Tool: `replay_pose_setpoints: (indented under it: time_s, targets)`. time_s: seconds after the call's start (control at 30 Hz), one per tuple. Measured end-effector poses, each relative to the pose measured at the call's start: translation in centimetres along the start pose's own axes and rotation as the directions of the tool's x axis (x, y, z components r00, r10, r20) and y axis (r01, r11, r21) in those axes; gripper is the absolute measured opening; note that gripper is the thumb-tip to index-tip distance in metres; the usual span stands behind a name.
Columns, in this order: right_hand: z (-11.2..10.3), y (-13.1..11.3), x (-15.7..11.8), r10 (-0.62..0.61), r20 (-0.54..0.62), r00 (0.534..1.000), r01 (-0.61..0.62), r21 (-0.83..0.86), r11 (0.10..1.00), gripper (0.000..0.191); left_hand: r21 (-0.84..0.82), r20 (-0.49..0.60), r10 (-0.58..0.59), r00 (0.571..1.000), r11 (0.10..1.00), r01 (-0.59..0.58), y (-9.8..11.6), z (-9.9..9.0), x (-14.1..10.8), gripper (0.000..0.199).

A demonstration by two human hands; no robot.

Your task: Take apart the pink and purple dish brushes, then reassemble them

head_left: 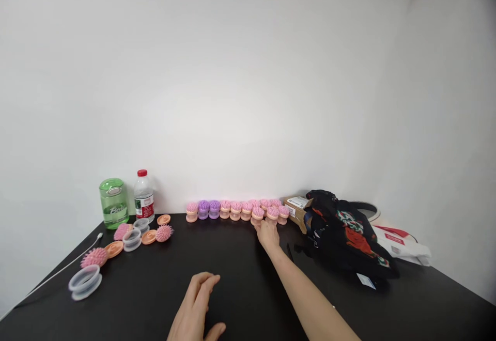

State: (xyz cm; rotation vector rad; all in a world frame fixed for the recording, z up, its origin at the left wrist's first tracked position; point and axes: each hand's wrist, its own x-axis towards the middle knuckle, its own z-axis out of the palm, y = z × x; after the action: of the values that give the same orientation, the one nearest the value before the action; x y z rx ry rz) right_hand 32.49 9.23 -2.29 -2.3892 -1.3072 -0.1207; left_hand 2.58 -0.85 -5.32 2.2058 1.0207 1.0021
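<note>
My right hand (268, 235) reaches to the back of the black table, its fingers at the base of a round pink-bristled scrub brush (257, 214), seemingly closed on it. The fingertips are partly hidden by the hand itself. This brush stands at the front of a line of similar upright brushes along the wall, among them a purple brush (203, 208) and a pink brush (191, 212) at the left end. My left hand (197, 307) hovers above the table near the front, fingers apart, with nothing in it.
On the left lie loose parts: a clear ring (85, 282), a pink bristle head (94, 258) and an orange disc (114, 249). Behind them stand a green container (113, 204) and a red-capped bottle (143, 196). A cardboard box (296, 212) and black patterned bag (349, 235) are at right.
</note>
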Motion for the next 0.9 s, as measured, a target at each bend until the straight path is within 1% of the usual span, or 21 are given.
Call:
replay_pose_setpoints:
  time_s: [0.1, 0.17, 0.23, 0.27, 0.33, 0.4, 0.5, 0.57, 0.63, 0.7, 0.77, 0.83, 0.9]
  targets:
    - [0.0, -0.2, -1.0, -0.056, 0.023, 0.998, 0.057, -0.065, 0.996, 0.032, -0.012, 0.010, 0.042, 0.999, 0.999, -0.042, 1.2, -0.8, -0.3, 0.070]
    - [0.0, -0.2, -1.5, -0.087, 0.041, 0.995, 0.091, -0.099, 0.991, 0.034, -0.036, 0.065, 0.069, 0.996, 0.997, -0.066, 2.3, -1.5, -0.5, 0.072]
    - [0.0, -0.1, -1.8, -0.125, 0.064, 0.990, 0.132, -0.116, 0.984, 0.040, -0.042, 0.092, 0.058, 0.994, 0.998, -0.054, 3.3, -2.1, -0.4, 0.072]
    - [0.0, -0.1, -1.8, -0.143, 0.080, 0.986, 0.152, -0.120, 0.981, 0.043, -0.033, 0.080, 0.047, 0.996, 0.998, -0.045, 3.5, -2.3, -0.3, 0.071]
    - [0.2, -0.3, -2.3, -0.185, 0.114, 0.976, 0.199, -0.124, 0.972, 0.042, -0.008, 0.053, 0.031, 0.998, 0.999, -0.031, 3.6, -2.7, 0.0, 0.070]
    - [0.4, -0.7, -3.6, -0.260, 0.129, 0.957, 0.275, -0.114, 0.955, 0.041, 0.029, 0.006, 0.022, 1.000, 0.999, -0.022, 3.3, -3.1, 0.4, 0.069]
    - [1.2, -1.3, -6.9, -0.404, 0.126, 0.906, 0.417, -0.096, 0.904, 0.039, 0.084, -0.100, 0.014, 0.995, 0.996, -0.005, 2.5, -3.8, 0.9, 0.066]
    - [2.2, -1.4, -9.4, -0.505, 0.082, 0.859, 0.511, -0.095, 0.854, 0.041, 0.131, -0.171, -0.014, 0.985, 0.991, 0.036, 1.9, -4.5, 1.3, 0.062]
    - [3.3, -1.2, -11.6, -0.564, 0.041, 0.825, 0.565, -0.076, 0.821, 0.047, 0.187, -0.220, -0.060, 0.974, 0.977, 0.103, 1.4, -5.3, 1.7, 0.058]
    - [4.4, -0.8, -13.2, -0.604, 0.010, 0.797, 0.604, -0.047, 0.796, 0.055, 0.246, -0.240, -0.109, 0.965, 0.955, 0.169, 0.7, -6.2, 2.3, 0.057]
    - [5.1, -0.4, -14.2, -0.628, -0.002, 0.778, 0.628, -0.028, 0.778, 0.060, 0.305, -0.236, -0.146, 0.961, 0.927, 0.216, 0.0, -7.4, 3.2, 0.059]
    - [5.2, -0.2, -14.6, -0.633, 0.003, 0.774, 0.633, -0.022, 0.774, 0.061, 0.383, -0.226, -0.180, 0.957, 0.887, 0.258, -0.9, -8.9, 4.4, 0.062]
    - [5.1, -0.3, -14.8, -0.632, 0.003, 0.775, 0.632, -0.025, 0.774, 0.060, 0.465, -0.234, -0.214, 0.948, 0.832, 0.302, -1.9, -10.6, 5.8, 0.055]
